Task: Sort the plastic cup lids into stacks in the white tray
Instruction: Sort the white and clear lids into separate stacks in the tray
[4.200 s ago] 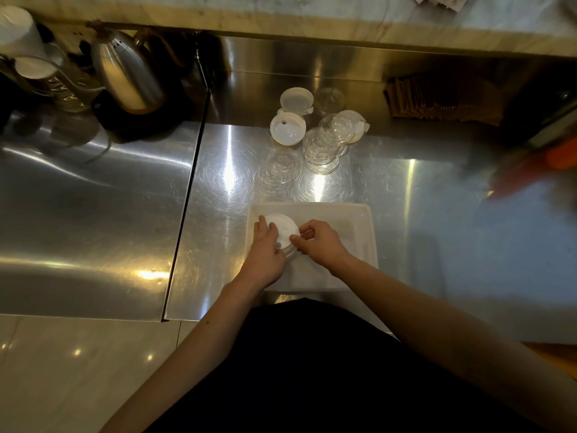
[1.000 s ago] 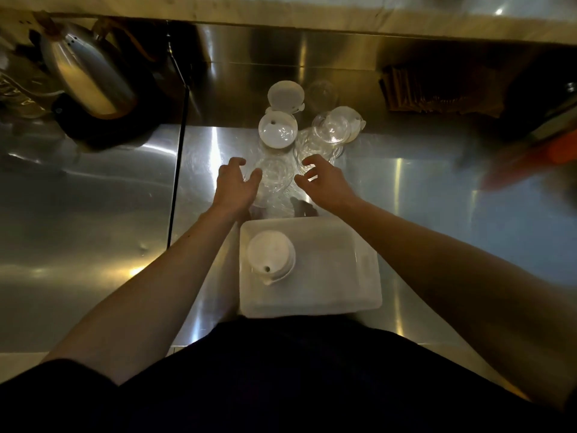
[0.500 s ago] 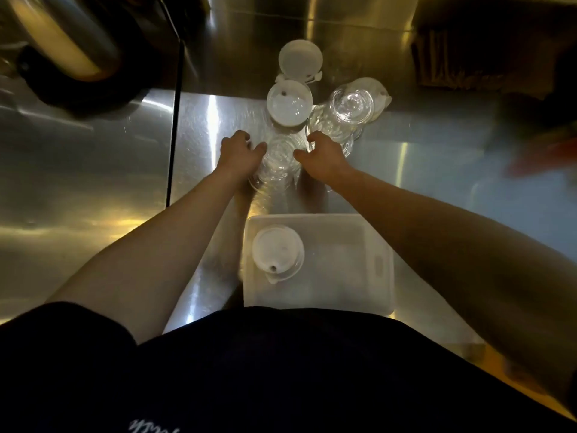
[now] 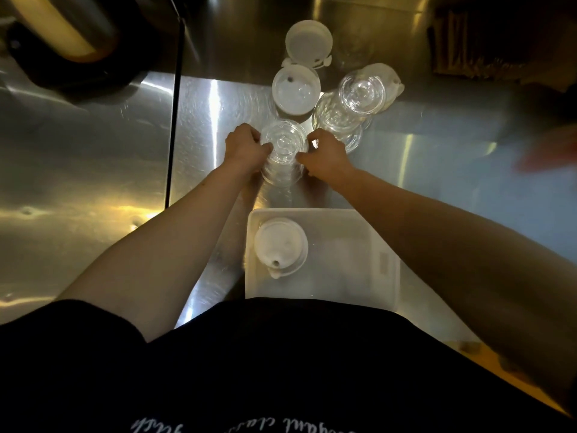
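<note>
A stack of clear plastic lids [image 4: 283, 151] stands on the steel counter just beyond the white tray [image 4: 343, 245]. My left hand [image 4: 245, 148] grips its left side and my right hand [image 4: 324, 154] grips its right side. In the tray's left half sits a stack of white sip lids [image 4: 280, 245]. Further back lie another white lid stack [image 4: 295, 89], a white lid [image 4: 307, 39] behind it, and a leaning pile of clear lids [image 4: 349, 107] at the right.
A metal kettle [image 4: 62, 26] on a dark base stands at the back left. A dark seam [image 4: 174, 114] divides the steel counter. Brown items [image 4: 468, 54] rest at the back right. A blurred orange object [image 4: 546, 151] is at the far right.
Both hands left the white lid stack in the tray, reached forward over the counter and closed on the clear lid stack from both sides.
</note>
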`<state>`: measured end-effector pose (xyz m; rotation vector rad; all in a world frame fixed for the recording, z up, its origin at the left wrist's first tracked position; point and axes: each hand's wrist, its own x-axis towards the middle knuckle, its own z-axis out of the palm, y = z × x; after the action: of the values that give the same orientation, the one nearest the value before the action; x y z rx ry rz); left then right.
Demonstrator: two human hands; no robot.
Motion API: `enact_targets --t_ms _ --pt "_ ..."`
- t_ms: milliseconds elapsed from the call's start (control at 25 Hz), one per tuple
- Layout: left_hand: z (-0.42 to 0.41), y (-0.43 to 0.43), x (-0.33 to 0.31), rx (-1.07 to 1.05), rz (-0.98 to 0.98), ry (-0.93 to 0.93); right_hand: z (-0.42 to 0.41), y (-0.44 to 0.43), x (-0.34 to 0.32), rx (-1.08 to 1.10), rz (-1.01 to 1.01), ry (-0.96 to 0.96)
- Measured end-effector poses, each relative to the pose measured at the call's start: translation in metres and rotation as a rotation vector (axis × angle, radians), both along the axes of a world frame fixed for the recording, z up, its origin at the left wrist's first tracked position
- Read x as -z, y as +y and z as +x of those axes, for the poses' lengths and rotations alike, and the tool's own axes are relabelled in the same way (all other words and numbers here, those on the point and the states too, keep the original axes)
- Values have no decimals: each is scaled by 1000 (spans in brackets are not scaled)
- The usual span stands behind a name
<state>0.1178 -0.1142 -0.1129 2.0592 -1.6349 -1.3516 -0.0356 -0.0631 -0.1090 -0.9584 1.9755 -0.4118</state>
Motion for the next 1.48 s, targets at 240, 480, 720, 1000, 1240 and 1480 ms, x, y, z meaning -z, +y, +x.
enact_targets --t_ms 240,480,720,1000,1240,1480 --pt "-1 8 -4 -85 42 75 -5 4 5 100 39 -95" --pt "11 13 -1 -222 207 211 -5 7 7 255 37 -220" --pt "12 22 -15 -259 243 324 -8 17 -3 360 18 -372" --pt "11 36 -48 -219 145 452 -16 33 -41 355 -111 -545" --pt "10 52 -81 -190 61 506 -23 55 -72 295 -250 -510" --pt "8 81 -108 -158 6 581 -27 92 -98 294 -380 -491"
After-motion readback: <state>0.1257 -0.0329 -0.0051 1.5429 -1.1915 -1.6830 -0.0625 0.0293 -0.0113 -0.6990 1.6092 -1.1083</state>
